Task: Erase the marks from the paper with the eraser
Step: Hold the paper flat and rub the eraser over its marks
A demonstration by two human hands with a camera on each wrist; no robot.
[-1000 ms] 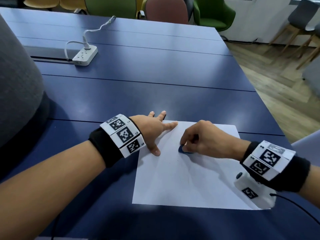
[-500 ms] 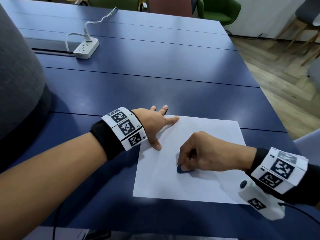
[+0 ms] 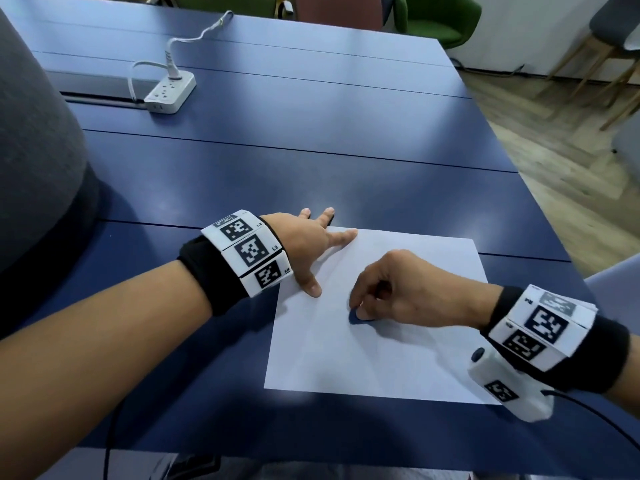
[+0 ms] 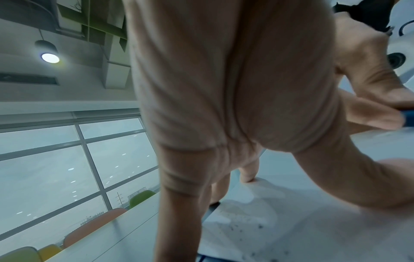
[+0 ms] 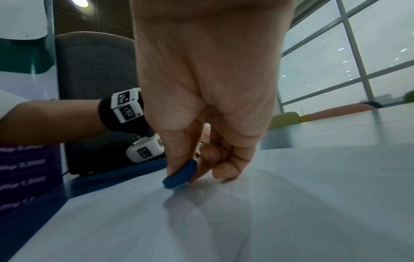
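Note:
A white sheet of paper (image 3: 374,355) lies on the blue table (image 3: 311,140) in front of me. My right hand (image 3: 388,289) pinches a small blue eraser (image 3: 356,319) and presses its edge onto the paper near the sheet's middle. The right wrist view shows the eraser (image 5: 180,175) tilted between thumb and fingers, touching the paper (image 5: 268,212). My left hand (image 3: 311,247) lies flat with spread fingers on the sheet's top left corner, thumb on the left edge. Dark crumbs dot the paper (image 4: 291,230) in the left wrist view. No marks are plain to see.
A white power strip (image 3: 169,91) with its cable lies at the back left of the table. A grey padded shape (image 3: 31,150) fills the left side. Chairs (image 3: 436,19) stand beyond the far edge, and wooden floor (image 3: 571,150) lies to the right.
My right hand slid the eraser down the paper toward me from its spot one second ago and now holds near there. The left hand stays pressed on the corner.

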